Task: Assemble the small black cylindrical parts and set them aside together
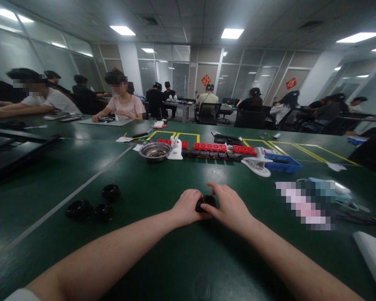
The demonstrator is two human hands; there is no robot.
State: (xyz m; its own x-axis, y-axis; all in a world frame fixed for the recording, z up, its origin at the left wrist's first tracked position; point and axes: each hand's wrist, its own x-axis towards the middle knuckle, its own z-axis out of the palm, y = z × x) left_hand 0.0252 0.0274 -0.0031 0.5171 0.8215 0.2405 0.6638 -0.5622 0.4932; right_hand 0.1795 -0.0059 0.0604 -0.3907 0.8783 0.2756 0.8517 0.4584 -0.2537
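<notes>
A small black ring-shaped part [206, 202] sits between my two hands, low over the green table. My left hand [188, 205] is closed around its left side, the fingers pressed together. From the right, my right hand [228, 205] grips the same part, its thumb laid across the front and its index finger raised toward the far side. The underside of the part is hidden by the hands. To the left lie similar black round parts: one at the back [110, 192], one in front [103, 212], and a larger-looking black one [79, 209] beside it.
A metal bowl [155, 151] of small pieces stands beyond my hands, beside a white device [176, 148]. Red blocks [210, 147], a white clamp-like piece [257, 164] and a blue tray [283, 164] continue rightward. A white object [372, 259] lies near right. Several people sit around.
</notes>
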